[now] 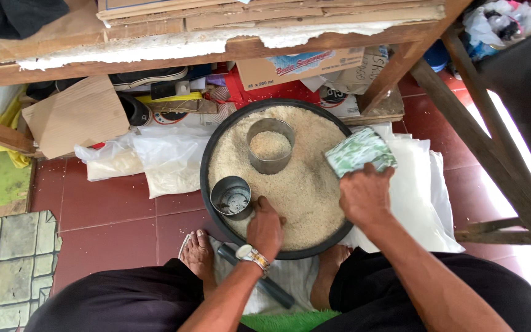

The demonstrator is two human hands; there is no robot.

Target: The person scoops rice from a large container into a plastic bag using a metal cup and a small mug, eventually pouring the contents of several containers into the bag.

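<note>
Red tile floor (112, 209); rice basin (211, 150) crowds wooden table (124, 52) far. Left hand (264, 229) grasps tin can (231, 198); right hand (365, 195) clutches green packet (360, 151). Open floor left.

In the basin (207, 178) of rice: ring (270, 146) at twelve o'clock, cup (231, 198) at eight, packet (360, 151) at two.

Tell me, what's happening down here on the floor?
A person sits over a big round black tray heaped with uncooked rice. Their left hand rests in the rice beside a small metal can standing near the tray's edge. Their right hand holds a green-and-white patterned packet over the rice. A larger metal can, partly filled with rice, stands in the middle of the tray. Clear plastic bags lie on the red tiled floor beside it.
</note>
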